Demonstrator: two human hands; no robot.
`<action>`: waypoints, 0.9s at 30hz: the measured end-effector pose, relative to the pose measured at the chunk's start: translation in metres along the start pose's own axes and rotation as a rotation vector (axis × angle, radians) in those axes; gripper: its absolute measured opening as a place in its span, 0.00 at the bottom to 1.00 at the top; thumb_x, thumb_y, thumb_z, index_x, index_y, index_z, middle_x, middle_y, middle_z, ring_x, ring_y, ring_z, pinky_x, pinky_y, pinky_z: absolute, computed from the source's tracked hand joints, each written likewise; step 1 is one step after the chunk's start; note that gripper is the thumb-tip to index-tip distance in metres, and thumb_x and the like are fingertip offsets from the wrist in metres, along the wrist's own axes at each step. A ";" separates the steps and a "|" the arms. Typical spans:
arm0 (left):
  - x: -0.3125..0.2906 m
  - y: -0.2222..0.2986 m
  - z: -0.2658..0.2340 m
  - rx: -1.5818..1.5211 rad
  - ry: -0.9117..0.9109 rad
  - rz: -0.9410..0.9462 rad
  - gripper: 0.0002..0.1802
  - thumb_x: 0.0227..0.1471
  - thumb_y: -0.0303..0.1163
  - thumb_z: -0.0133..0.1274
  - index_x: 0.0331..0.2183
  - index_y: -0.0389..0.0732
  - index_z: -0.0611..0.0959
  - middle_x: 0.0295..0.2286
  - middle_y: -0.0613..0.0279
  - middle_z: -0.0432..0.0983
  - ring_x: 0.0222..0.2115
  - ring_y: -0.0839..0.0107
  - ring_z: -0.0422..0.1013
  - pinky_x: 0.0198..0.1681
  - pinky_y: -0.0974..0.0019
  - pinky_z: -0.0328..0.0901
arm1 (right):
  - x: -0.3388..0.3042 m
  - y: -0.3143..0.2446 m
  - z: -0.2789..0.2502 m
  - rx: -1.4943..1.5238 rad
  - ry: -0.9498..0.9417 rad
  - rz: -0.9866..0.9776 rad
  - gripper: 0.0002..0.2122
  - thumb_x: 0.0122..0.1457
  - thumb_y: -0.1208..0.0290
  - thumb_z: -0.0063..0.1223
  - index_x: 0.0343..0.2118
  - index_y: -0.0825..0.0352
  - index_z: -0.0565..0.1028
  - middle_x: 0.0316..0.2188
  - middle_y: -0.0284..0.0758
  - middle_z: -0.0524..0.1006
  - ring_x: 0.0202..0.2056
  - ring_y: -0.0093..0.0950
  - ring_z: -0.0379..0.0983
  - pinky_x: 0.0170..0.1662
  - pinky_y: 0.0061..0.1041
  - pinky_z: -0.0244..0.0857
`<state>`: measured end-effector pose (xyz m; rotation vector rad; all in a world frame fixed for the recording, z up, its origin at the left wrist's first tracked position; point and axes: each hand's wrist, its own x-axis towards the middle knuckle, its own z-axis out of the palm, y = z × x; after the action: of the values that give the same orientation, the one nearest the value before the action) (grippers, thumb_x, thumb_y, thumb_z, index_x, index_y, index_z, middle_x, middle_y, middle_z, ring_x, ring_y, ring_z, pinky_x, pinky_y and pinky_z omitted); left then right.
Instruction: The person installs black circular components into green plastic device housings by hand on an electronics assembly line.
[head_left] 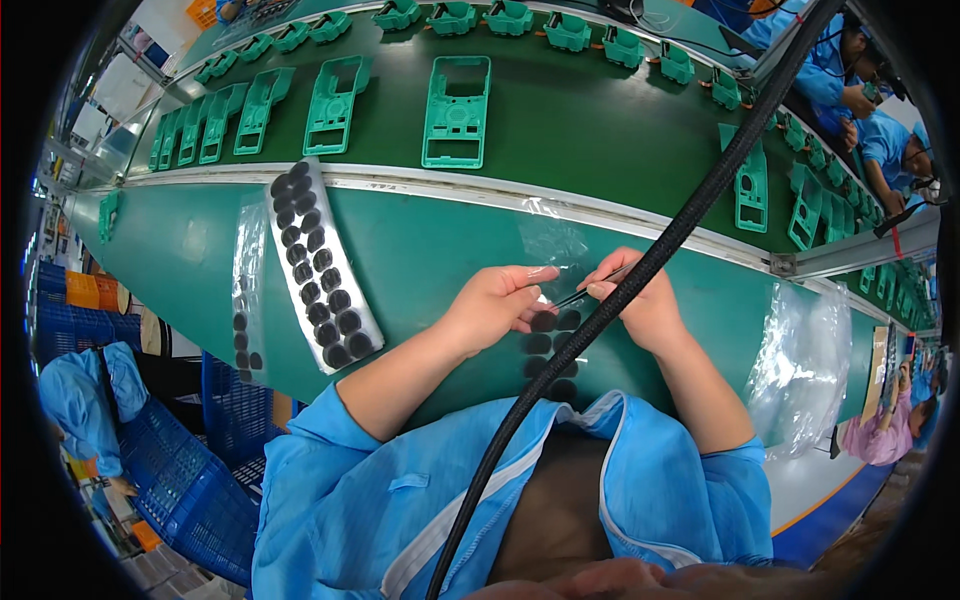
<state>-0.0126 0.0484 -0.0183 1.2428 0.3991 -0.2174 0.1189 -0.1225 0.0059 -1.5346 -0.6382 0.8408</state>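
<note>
Dark green conveyor belt [560, 140] carrying pale-green plastic housings [456, 116] runs beyond the green-topped table [430, 232], where a clear plastic strip dotted with black round pads [538, 345] lies before the person and serves as landmark. Over the strip's middle, the left hand [493, 305] bends thumb and fingers together, seemingly pinching the clear film; the right hand [652, 311], at the strip's right, pinches slim dark metal tweezers [573, 299], their tips just beside the left fingers. Whether the tips grip a pad cannot be told. Left of the strip lies a silvery sheet [339, 250] bearing more black pads, with another clear strip [250, 275] farther left; well to its right is crumpled clear plastic [800, 365]. Tweezers closing off-centre could crease a pad or catch the thin film; if the pads are sticky, one might cling to a fingertip or fold onto itself. A loosened left pinch would likely let the film shift, and the tips sit close enough to prick a finger.
</note>
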 end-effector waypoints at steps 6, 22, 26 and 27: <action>0.001 -0.004 0.000 0.001 0.000 0.021 0.21 0.56 0.28 0.39 0.52 0.39 0.69 0.31 0.61 0.77 0.30 0.79 0.71 0.32 0.76 0.66 | 0.009 -0.009 0.003 -0.079 -0.064 0.128 0.05 0.52 0.77 0.55 0.27 0.67 0.68 0.21 0.29 0.73 0.17 0.14 0.63 0.19 0.14 0.55; -0.010 0.001 -0.008 -0.026 0.005 0.030 0.27 0.57 0.29 0.41 0.57 0.42 0.58 0.33 0.55 0.76 0.32 0.72 0.73 0.36 0.70 0.68 | -0.051 -0.041 0.002 -0.048 -0.031 -0.520 0.04 0.52 0.77 0.54 0.26 0.67 0.70 0.23 0.40 0.77 0.14 0.19 0.64 0.19 0.16 0.61; -0.021 0.025 -0.025 0.659 0.374 0.175 0.34 0.48 0.32 0.51 0.56 0.35 0.59 0.34 0.48 0.75 0.30 0.59 0.73 0.36 0.64 0.68 | -0.031 -0.018 -0.037 0.342 0.209 -0.215 0.07 0.56 0.76 0.51 0.31 0.63 0.63 0.24 0.40 0.75 0.12 0.13 0.57 0.14 0.12 0.49; -0.019 0.030 -0.032 0.792 0.572 0.279 0.37 0.46 0.34 0.54 0.55 0.34 0.59 0.35 0.47 0.74 0.31 0.57 0.73 0.37 0.63 0.67 | -0.028 -0.007 -0.044 0.347 0.205 -0.219 0.07 0.56 0.76 0.51 0.31 0.63 0.63 0.24 0.40 0.75 0.12 0.13 0.57 0.14 0.12 0.49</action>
<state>-0.0244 0.0875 0.0069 2.1323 0.6543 0.2613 0.1386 -0.1694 0.0176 -1.1924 -0.4709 0.5833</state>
